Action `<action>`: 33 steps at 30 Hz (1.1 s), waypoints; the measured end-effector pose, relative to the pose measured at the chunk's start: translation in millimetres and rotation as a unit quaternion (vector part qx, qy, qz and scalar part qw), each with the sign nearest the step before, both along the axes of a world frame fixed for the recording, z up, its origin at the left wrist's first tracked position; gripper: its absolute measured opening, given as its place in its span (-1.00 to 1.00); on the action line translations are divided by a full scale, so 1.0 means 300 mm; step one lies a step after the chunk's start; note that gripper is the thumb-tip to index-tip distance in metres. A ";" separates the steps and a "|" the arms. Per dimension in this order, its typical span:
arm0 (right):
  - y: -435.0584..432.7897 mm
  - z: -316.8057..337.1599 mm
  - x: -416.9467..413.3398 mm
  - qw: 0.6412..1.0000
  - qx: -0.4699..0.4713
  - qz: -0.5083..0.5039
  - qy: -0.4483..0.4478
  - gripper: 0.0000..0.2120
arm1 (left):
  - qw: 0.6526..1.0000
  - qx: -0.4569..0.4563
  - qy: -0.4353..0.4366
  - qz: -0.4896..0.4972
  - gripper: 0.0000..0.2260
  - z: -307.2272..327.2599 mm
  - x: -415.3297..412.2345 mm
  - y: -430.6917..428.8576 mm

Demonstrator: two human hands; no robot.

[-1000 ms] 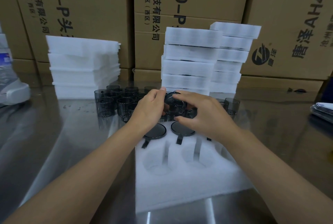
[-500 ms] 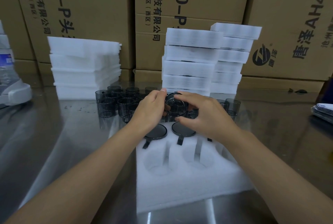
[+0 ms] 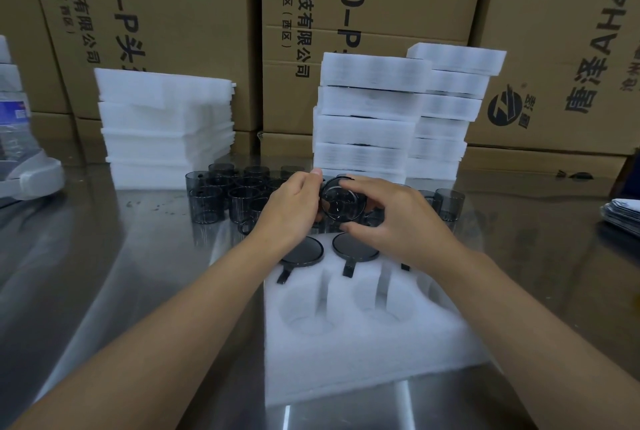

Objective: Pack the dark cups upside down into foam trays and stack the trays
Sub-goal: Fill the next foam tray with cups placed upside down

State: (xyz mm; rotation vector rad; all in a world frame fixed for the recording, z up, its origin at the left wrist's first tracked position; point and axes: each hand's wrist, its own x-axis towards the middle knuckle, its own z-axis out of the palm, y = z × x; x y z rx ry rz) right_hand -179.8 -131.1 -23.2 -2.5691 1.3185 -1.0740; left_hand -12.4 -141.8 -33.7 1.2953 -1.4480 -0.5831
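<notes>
A white foam tray (image 3: 367, 353) lies on the steel table in front of me. Two dark cups sit upside down in its far pockets, the left one (image 3: 302, 251) and the middle one (image 3: 354, 244); the near pockets are hollow. Above the tray's far edge both hands hold one dark translucent cup (image 3: 341, 201), tipped so its mouth faces me. My left hand (image 3: 289, 213) grips its left side, and my right hand (image 3: 391, 218) pinches it between fingers on top and thumb below. Several loose dark cups (image 3: 225, 194) stand upright behind my left hand.
Two tall stacks of foam trays (image 3: 370, 124) rise behind the hands, and a lower foam stack (image 3: 166, 128) stands at the back left. Cardboard boxes (image 3: 363, 14) wall off the rear. More cups (image 3: 448, 202) stand at the right. Papers (image 3: 623, 215) lie at the right edge.
The two hands have stayed together on the same cup, lifting it slightly and tipping its mouth more toward me. Nothing else has moved.
</notes>
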 end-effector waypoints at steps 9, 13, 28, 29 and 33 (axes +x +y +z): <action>0.003 0.001 0.000 1.000 0.000 0.000 0.006 -0.44 | 1.000 0.000 -0.004 0.000 -0.71 -0.002 0.001 -0.005; 0.007 0.002 0.002 1.000 -0.001 -0.001 0.008 -0.45 | 1.000 -0.002 -0.004 0.001 -0.71 0.000 0.000 -0.004; 0.004 -0.005 0.004 1.000 0.019 -0.001 -0.020 -0.38 | 1.000 0.009 0.002 -0.004 -0.71 0.003 0.000 -0.002; 0.003 -0.006 0.004 1.000 0.019 0.000 -0.021 -0.36 | 1.000 0.009 0.000 -0.004 -0.71 0.005 0.000 -0.002; 0.000 -0.005 0.003 1.000 0.022 0.001 -0.017 -0.34 | 1.000 0.008 -0.007 0.000 -0.68 0.004 -0.001 0.001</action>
